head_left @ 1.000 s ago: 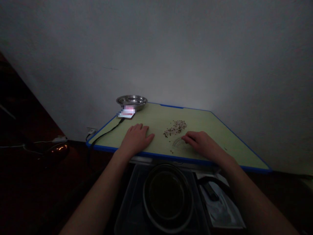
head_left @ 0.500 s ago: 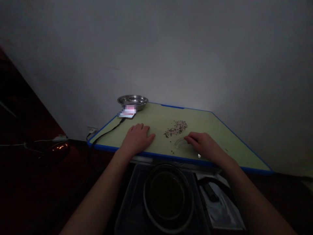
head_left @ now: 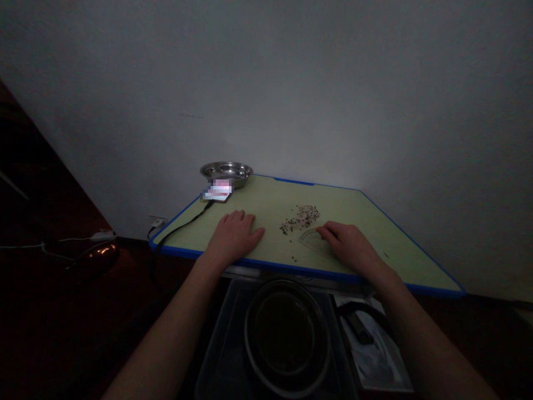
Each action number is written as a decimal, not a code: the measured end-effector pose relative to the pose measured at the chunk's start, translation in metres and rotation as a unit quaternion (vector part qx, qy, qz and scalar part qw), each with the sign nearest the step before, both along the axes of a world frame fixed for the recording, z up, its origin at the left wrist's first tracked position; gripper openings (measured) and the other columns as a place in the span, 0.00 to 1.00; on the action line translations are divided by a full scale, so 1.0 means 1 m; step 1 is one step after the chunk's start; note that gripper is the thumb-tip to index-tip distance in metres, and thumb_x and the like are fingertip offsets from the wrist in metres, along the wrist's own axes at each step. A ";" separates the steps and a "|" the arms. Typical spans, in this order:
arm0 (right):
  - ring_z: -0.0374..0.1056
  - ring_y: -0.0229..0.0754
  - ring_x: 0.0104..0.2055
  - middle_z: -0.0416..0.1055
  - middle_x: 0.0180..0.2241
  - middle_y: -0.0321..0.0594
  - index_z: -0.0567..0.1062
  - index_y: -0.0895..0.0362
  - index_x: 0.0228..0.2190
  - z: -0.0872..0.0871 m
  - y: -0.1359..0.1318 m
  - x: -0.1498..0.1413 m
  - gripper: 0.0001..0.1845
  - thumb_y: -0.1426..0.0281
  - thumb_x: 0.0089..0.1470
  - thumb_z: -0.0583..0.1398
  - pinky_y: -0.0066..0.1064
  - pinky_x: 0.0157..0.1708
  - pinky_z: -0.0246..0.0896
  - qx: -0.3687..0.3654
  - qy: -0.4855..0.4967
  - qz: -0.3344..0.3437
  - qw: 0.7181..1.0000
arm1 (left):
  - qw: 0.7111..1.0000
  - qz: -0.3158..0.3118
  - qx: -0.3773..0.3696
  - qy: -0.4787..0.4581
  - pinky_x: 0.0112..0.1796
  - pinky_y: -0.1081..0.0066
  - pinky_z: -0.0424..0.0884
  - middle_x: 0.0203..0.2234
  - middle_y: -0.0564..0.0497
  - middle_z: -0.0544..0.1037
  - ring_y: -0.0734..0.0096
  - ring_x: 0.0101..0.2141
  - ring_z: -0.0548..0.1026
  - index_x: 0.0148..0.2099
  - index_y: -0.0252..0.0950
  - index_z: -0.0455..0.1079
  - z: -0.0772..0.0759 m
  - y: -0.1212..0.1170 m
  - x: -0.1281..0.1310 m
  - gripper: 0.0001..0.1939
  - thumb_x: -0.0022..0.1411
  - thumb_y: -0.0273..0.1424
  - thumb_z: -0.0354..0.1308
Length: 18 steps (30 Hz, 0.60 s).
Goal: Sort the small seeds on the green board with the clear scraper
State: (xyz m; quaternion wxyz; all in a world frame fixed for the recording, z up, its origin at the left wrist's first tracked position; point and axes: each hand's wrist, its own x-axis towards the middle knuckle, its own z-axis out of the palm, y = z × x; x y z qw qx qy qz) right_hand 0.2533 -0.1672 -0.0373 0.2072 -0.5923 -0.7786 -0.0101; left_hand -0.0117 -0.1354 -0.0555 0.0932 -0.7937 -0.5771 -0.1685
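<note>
My left hand (head_left: 236, 234) lies flat on the pale green tabletop (head_left: 266, 194), fingers apart and holding nothing. My right hand (head_left: 342, 240) is closed on a clear plastic protractor (head_left: 308, 239), whose curved, marked edge sticks out to the left of my fingers; the rest is under the hand. Just beyond the protractor is a loose patch of small dark and pale grains (head_left: 302, 218), perhaps seeds or beans. A few stray dark grains (head_left: 293, 259) lie nearer the table's front edge.
A steel basin (head_left: 227, 172) stands at the back left. In front of it lies a lit phone (head_left: 219, 191) with a black cable (head_left: 183, 226) running off the left edge. Below the front edge are a dark round pot or bowl (head_left: 287, 336) and a tray (head_left: 377, 350). A wall (head_left: 266, 100) rises behind.
My right hand has shifted slightly, and the protractor now lies at a different angle, its markings clearer. A small bright spot beneath my right wrist no longer shows. My left hand stays put.
</note>
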 end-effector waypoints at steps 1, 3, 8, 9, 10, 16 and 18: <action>0.67 0.42 0.27 0.73 0.24 0.41 0.71 0.55 0.24 0.000 0.000 0.002 0.18 0.62 0.60 0.49 0.29 0.27 0.50 0.001 0.003 -0.006 1.000 | 1.000 -0.002 -0.001 -0.001 0.52 0.56 0.58 0.49 0.39 0.71 0.54 0.50 0.66 0.50 0.34 0.67 0.000 0.000 0.000 0.24 0.62 0.45 0.44; 0.67 0.41 0.26 0.73 0.23 0.41 0.71 0.56 0.24 0.000 0.001 0.002 0.19 0.62 0.60 0.49 0.29 0.26 0.50 -0.001 0.008 -0.003 1.000 | 1.000 0.000 -0.002 -0.001 0.52 0.56 0.59 0.49 0.40 0.71 0.54 0.50 0.67 0.50 0.35 0.67 0.000 0.000 0.000 0.24 0.61 0.46 0.44; 0.67 0.41 0.26 0.73 0.24 0.41 0.70 0.56 0.25 -0.001 0.004 -0.009 0.18 0.62 0.61 0.49 0.29 0.27 0.51 0.002 0.013 0.022 1.000 | 1.000 -0.001 -0.003 0.003 0.52 0.57 0.59 0.49 0.39 0.71 0.55 0.50 0.67 0.51 0.34 0.67 0.000 0.001 -0.001 0.26 0.62 0.47 0.43; 0.67 0.41 0.27 0.73 0.25 0.41 0.70 0.56 0.25 -0.001 0.005 -0.011 0.18 0.63 0.61 0.50 0.29 0.27 0.51 0.003 0.010 0.021 1.000 | 1.000 -0.003 -0.004 0.001 0.52 0.57 0.59 0.49 0.39 0.71 0.54 0.50 0.67 0.51 0.34 0.67 0.000 0.001 -0.001 0.25 0.62 0.46 0.43; 0.67 0.41 0.27 0.73 0.25 0.41 0.70 0.56 0.25 -0.001 0.006 -0.012 0.18 0.63 0.61 0.50 0.29 0.27 0.51 0.003 0.007 0.020 1.000 | 1.000 -0.004 -0.005 -0.001 0.51 0.56 0.59 0.49 0.39 0.71 0.54 0.50 0.67 0.51 0.34 0.67 0.000 0.001 -0.001 0.25 0.62 0.46 0.44; 0.65 0.40 0.26 0.72 0.24 0.40 0.71 0.56 0.25 -0.001 0.007 -0.008 0.17 0.64 0.61 0.50 0.29 0.26 0.50 -0.013 0.015 0.059 0.998 | 1.000 -0.001 -0.006 -0.010 0.51 0.56 0.59 0.49 0.40 0.71 0.54 0.49 0.67 0.50 0.35 0.67 -0.001 0.001 -0.001 0.24 0.61 0.46 0.44; 0.65 0.39 0.25 0.72 0.23 0.40 0.70 0.56 0.24 -0.001 0.007 -0.008 0.17 0.64 0.61 0.50 0.29 0.26 0.50 -0.013 0.016 0.065 0.998 | 1.000 -0.002 -0.006 -0.014 0.51 0.56 0.59 0.49 0.40 0.71 0.54 0.49 0.66 0.50 0.36 0.67 -0.001 0.002 -0.001 0.24 0.61 0.46 0.44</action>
